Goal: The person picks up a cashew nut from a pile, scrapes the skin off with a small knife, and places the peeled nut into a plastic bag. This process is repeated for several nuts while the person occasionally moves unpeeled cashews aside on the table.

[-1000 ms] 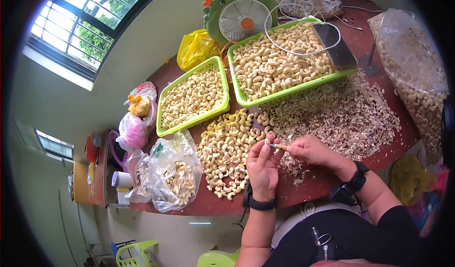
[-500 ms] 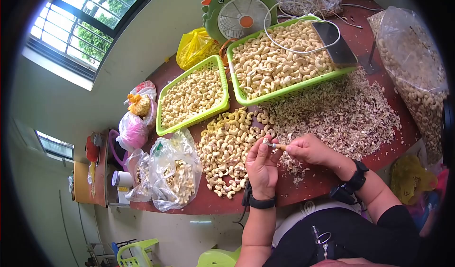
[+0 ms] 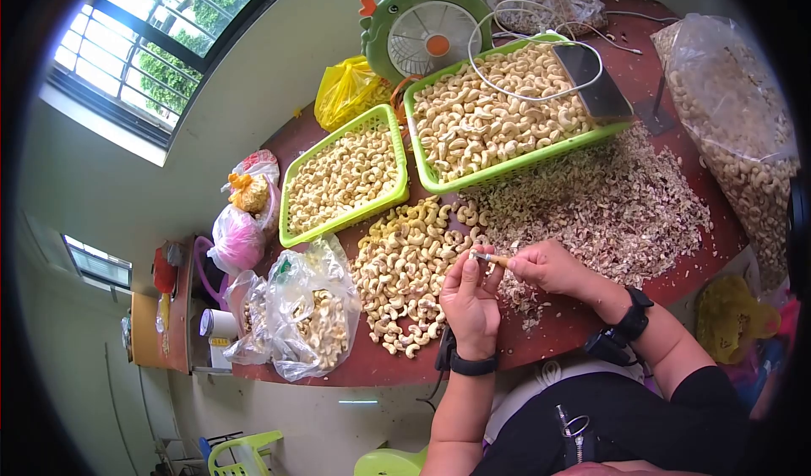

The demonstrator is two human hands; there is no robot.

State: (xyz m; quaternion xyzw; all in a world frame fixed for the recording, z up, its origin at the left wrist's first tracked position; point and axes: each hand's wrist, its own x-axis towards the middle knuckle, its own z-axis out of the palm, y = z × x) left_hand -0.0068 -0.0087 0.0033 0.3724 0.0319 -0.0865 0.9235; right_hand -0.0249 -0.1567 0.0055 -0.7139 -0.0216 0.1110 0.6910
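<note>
My left hand point(image 3: 471, 304) is closed, pinching a cashew nut point(image 3: 475, 254) between thumb and fingertips; most of the nut is hidden by the fingers. In my right hand point(image 3: 547, 267) is a small knife point(image 3: 495, 259) with a light wooden handle, its short metal blade touching the nut. Just left of my hands lies a loose pile of cashew nuts point(image 3: 401, 277) on the red table point(image 3: 397, 371). Behind and to the right of the hands spreads a heap of peeled skin flakes point(image 3: 608, 214).
Two green baskets, a smaller one point(image 3: 291, 241) and a larger one point(image 3: 507, 168), hold cashews. A phone point(image 3: 596, 81) with a white cable rests on the larger. Behind stands a green fan point(image 3: 427, 37). Bags of nuts flank the table: a clear one point(image 3: 317, 328) left, a big one point(image 3: 731, 113) right.
The view has shifted very slightly. Both hands keep nearly the same place, with the knife blade still at the nut.
</note>
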